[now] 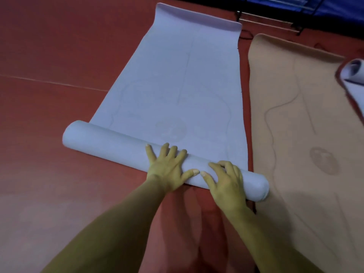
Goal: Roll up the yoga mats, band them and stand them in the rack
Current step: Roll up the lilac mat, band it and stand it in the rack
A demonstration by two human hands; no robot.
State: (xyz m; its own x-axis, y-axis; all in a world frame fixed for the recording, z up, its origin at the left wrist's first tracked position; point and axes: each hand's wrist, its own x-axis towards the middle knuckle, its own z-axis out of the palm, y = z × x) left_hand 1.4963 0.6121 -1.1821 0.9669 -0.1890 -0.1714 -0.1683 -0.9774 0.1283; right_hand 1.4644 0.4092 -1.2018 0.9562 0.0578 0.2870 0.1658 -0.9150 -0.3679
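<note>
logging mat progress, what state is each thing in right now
lavender yoga mat, partly rolled from the near end, far end curling up
tan yoga mat, unrolled flat on the floor
third mat, at the right edge, its end loosely curled
rack, only partly in view, contents not visible
left hand, fingers spread, pressing on the rolled part
right hand, fingers bent, pressing on the rolled part

Matt, seemingly foam lilac mat (pixel 177 79)
</note>
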